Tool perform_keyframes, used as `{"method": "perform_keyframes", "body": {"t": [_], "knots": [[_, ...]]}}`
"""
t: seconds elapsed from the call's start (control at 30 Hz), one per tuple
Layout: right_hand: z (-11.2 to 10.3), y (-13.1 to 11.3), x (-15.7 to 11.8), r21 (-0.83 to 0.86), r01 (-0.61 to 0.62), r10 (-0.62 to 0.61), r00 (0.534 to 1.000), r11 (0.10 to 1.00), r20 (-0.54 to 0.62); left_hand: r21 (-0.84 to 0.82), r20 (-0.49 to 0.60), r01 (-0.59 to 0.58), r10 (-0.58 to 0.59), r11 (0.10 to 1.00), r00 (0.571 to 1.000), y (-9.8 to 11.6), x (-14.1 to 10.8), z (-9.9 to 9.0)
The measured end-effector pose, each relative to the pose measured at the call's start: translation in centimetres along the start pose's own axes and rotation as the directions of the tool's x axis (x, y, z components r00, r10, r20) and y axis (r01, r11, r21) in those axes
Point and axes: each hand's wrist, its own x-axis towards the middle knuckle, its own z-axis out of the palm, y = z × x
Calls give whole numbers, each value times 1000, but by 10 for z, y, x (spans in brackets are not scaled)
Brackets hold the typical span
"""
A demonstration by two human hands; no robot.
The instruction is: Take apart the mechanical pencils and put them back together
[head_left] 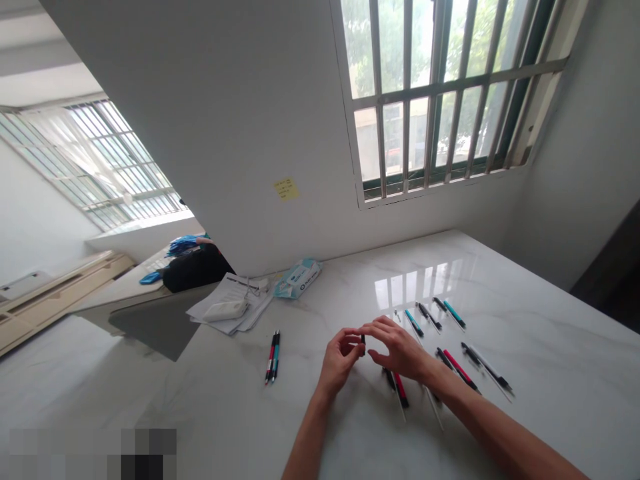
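Marble table (505, 427), barred window (440, 100), left hand (340, 360) pinching dark pen part (363, 341), right grip (395, 347) open beside it

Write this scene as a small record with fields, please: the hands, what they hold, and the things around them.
Left hand: seems to pinch a small dark piece at the fingertips
Right hand: curved, fingertips close to the piece
Loose pens: several, red or teal and black, scattered by the hands
Pen pair: two pens lying together, left of the hands
Surface: white marble table
Further back: papers, wipes packet
Wall: yellow sticky note
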Motion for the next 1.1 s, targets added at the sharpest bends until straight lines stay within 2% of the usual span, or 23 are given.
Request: {"method": "perform_keyframes", "body": {"t": [0.13, 0.27, 0.4, 0.57, 0.77, 0.83, 0.93, 1.03, 1.1], "knots": [[-8, 21, 0, -45, -97, 93, 992, 994, -79, 28, -31, -13, 14, 1000, 999, -3, 2, 0], [-24, 61, -3, -149, -319, 291, 939, 936, -181, 106, -96, -31, 42, 994, 994, -4, 4, -2], [-30, 90, -8, -172, -428, 391, 895, 887, -213, 201, -105, -49, 71, 978, 992, -1, 2, -1], [-19, 98, -9, -219, -457, 421, 886, 862, -193, 294, -78, -112, 140, 949, 987, 5, -2, 3], [-18, 92, -5, -241, -443, 409, 895, 864, -177, 328, -75, -171, 206, 929, 976, 5, -3, 6], [-18, 85, -4, -137, -448, 416, 884, 883, -211, 326, -85, -172, 210, 930, 974, 3, -3, 6], [-12, 73, -4, 211, -440, 480, 853, 873, -205, 320, -94, -165, 204, 933, 974, 2, -3, 6], [2, 60, -4, 541, -385, 511, 854, 748, -99, 321, -93, -163, 202, 933, 975, 1, -3, 5], [10, 53, -4, 651, -361, 506, 862, 667, -41, 324, -94, -165, 206, 932, 974, 1, -3, 5]]}}
